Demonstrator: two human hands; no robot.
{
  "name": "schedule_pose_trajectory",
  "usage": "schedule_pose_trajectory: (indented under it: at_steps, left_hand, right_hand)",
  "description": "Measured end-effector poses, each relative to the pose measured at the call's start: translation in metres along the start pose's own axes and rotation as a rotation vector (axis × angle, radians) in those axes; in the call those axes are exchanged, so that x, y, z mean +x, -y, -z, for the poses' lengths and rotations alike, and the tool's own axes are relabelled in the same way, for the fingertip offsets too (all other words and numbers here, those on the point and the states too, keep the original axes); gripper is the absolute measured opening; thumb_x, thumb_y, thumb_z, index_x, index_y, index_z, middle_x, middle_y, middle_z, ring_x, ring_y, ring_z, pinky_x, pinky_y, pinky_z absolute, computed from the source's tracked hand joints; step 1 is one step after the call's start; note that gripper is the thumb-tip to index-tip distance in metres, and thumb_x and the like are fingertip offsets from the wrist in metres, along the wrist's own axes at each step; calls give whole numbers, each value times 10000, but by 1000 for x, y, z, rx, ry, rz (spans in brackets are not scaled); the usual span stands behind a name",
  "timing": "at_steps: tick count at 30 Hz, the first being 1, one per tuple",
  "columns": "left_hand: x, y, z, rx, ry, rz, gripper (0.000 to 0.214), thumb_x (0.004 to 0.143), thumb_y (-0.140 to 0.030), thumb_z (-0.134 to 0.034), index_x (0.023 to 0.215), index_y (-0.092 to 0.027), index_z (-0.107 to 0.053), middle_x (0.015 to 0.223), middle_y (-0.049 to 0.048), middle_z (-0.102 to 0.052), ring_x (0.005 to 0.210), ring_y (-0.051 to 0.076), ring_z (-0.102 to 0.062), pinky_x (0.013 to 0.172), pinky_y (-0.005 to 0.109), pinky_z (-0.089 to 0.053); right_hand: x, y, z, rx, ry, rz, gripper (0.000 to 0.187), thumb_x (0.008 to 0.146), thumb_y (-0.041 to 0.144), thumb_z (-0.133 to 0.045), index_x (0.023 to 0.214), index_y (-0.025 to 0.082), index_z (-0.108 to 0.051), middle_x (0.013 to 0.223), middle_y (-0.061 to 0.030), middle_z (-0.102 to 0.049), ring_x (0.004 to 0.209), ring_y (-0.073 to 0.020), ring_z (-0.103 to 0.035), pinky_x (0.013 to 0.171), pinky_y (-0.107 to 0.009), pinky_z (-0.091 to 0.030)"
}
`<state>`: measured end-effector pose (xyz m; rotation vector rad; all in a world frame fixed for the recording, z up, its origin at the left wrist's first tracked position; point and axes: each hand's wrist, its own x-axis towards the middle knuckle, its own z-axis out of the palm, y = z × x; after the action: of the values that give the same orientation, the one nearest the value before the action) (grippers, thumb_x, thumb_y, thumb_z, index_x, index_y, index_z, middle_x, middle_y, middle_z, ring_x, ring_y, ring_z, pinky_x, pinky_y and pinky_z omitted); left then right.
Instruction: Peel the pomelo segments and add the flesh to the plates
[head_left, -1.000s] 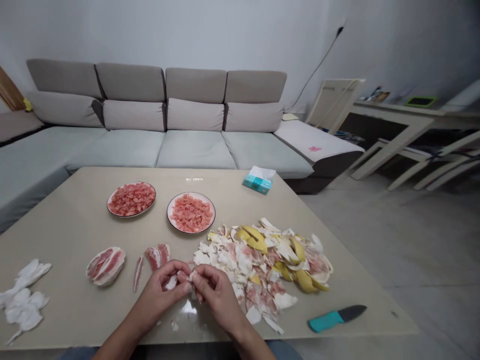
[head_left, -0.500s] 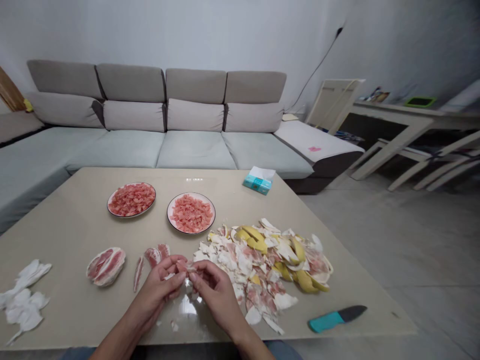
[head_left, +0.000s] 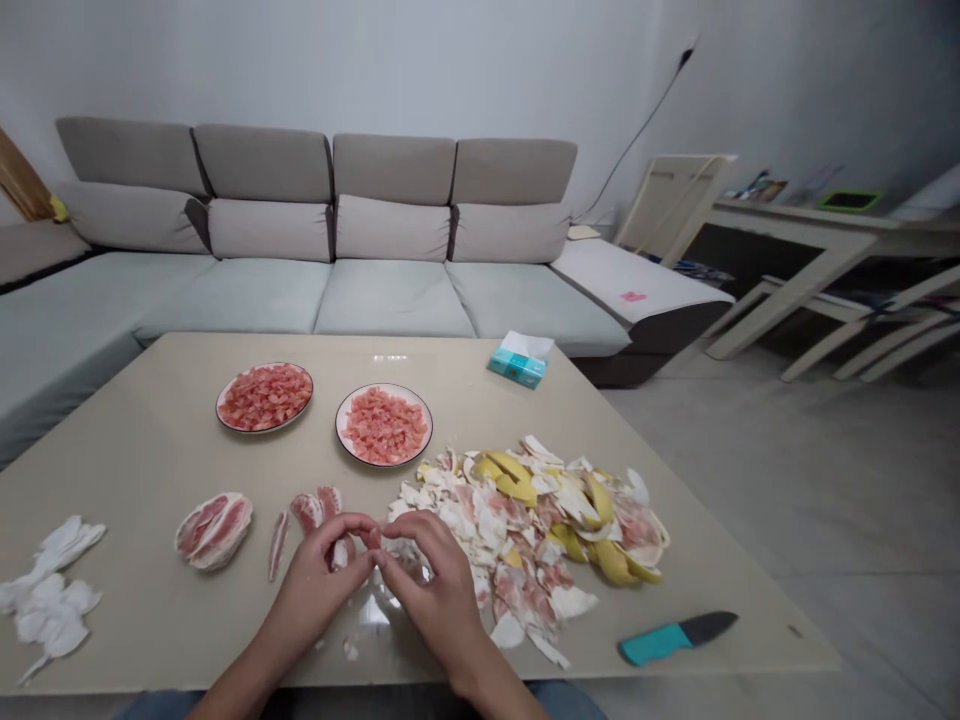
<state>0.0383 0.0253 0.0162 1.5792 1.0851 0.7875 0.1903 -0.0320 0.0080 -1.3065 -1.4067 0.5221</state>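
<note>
My left hand (head_left: 319, 585) and my right hand (head_left: 431, 590) meet over the near middle of the beige table (head_left: 150, 440), fingers curled round a small pink pomelo segment (head_left: 369, 540) held between their fingertips. Just left of my hands lie loose peeled pomelo pieces (head_left: 315, 508) and a larger pomelo chunk (head_left: 214, 528). A big heap of yellow and white peel (head_left: 540, 520) spreads to the right of my right hand. Two plates of pink flesh, the left plate (head_left: 264, 397) and the right plate (head_left: 383, 424), stand farther back.
A teal-handled knife (head_left: 675, 636) lies near the table's right front edge. Crumpled white tissues (head_left: 49, 595) sit at the left front. A teal tissue pack (head_left: 519, 358) rests at the far side. A grey sofa (head_left: 315, 250) runs behind the table.
Both hands have risen slightly and shifted their grip on the segment; my right hand's fingers have spread wider over it. Small bits lie on the table below them.
</note>
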Motion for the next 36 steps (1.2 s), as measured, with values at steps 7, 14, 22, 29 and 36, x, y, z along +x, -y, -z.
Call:
schedule_pose_trajectory:
  at_steps: [7,14,22,29,36]
  left_hand:
    - [-6,1,-3,225,-33,-233,149,794,-220,-619,921,-261,-685,942,32,-709,942,222,-624,858,305,-458]
    - [-7,8,-2,335,-4,-317,168,850,-210,-567,995,-254,-638,987,40,-683,958,191,-616,879,302,-459]
    - [-8,3,-1,273,15,-297,193,824,-174,-578,984,-248,-655,982,36,-676,967,191,-602,891,295,-435]
    - [-3,-4,1,-266,164,128,204,782,-352,-676,922,-205,-654,889,26,-653,793,158,-566,676,218,-422]
    - [-3,5,-6,-563,169,304,331,746,-428,-717,944,-167,-668,717,-15,-548,547,61,-372,457,162,-245]
  right_hand:
    - [2,4,1,73,37,-110,86,850,198,-605,776,204,-647,811,-33,-651,804,-176,-602,744,-282,-453]
    - [4,6,2,129,58,-211,115,827,212,-593,722,179,-629,734,-18,-630,698,-150,-574,656,-249,-437]
    - [5,3,2,228,104,-326,175,825,287,-591,700,169,-623,693,-14,-602,662,-141,-532,628,-242,-409]
    - [5,1,1,524,150,-485,299,818,435,-608,690,173,-543,616,17,-542,591,-118,-489,595,-232,-386]
    - [1,-1,-4,391,135,-348,200,854,334,-578,728,179,-568,681,0,-564,642,-132,-514,606,-238,-406]
